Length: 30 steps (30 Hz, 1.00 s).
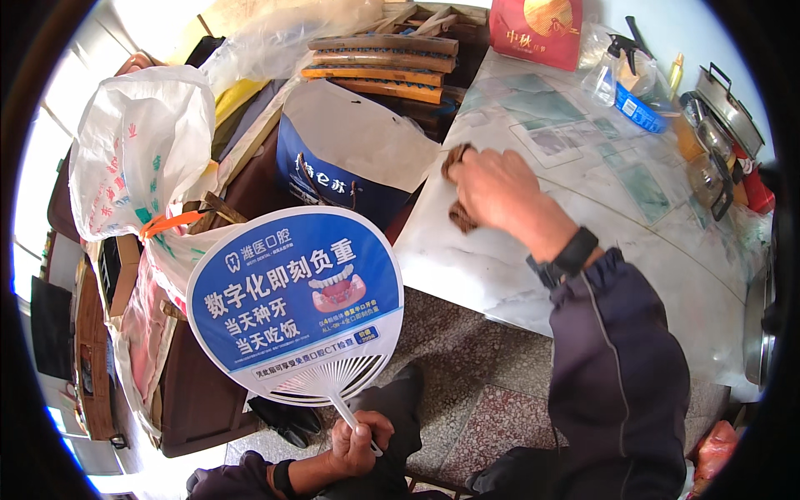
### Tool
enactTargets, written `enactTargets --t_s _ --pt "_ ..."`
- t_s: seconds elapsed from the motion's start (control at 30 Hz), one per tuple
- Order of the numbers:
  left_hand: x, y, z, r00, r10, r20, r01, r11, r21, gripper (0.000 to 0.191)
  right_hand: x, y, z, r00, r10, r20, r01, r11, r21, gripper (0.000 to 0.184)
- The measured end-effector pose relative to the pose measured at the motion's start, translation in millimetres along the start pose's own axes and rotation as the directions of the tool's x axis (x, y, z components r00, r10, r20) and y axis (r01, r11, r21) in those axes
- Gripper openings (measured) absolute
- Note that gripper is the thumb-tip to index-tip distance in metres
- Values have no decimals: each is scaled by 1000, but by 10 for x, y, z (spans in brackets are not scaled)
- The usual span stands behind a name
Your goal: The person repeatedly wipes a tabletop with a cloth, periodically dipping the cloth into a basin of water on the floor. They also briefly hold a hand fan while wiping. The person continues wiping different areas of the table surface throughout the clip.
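Observation:
My left hand [360, 442] is closed around the white handle of a plastic hand fan [281, 306]. Its broad face is blue and white, printed with writing and a picture of a denture. On the marble-patterned tabletop [487, 275], my right hand [497, 187] grips a crumpled brown cloth [461, 219], which shows at two spots beside the fingers. The rest of the cloth is hidden under that hand. A dark watch [565, 253] sits on the right wrist. The fan hangs to the left of the table's near edge, apart from it.
A blue paper bag [350, 181] stands left of the table, below stacked wooden slats [381, 62]. Further left is a tied white plastic bag [147, 144]. At the table's back are a red bag [536, 31], a spray bottle [606, 78], a blue container [640, 112] and a metal pan [728, 106].

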<state>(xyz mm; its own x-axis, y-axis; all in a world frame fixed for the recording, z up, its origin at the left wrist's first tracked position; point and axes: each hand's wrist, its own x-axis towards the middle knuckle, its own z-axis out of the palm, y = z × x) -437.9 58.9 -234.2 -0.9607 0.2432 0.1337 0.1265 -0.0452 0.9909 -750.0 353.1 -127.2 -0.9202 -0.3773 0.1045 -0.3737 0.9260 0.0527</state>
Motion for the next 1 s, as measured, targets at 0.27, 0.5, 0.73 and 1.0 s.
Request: enactTargets --t_s 0.27,0.5,0.73,1.0 --pt "21 2 104 1000 -3 -14 3 1000 9 46 -158 765 -64 927 368 71 -371 928 30 26" --pt "14 -29 87 998 23 -58 -23 1000 -3 48 -959 78 -35 998 59 16 -60 987 147 19" --pt "2 65 202 998 -26 -50 26 1000 8 49 -536 -749 87 973 -149 -176 163 984 68 17" --pt "-121 108 249 997 -38 -65 40 999 28 50 -1219 -53 -45 993 86 -83 -80 994 72 13"
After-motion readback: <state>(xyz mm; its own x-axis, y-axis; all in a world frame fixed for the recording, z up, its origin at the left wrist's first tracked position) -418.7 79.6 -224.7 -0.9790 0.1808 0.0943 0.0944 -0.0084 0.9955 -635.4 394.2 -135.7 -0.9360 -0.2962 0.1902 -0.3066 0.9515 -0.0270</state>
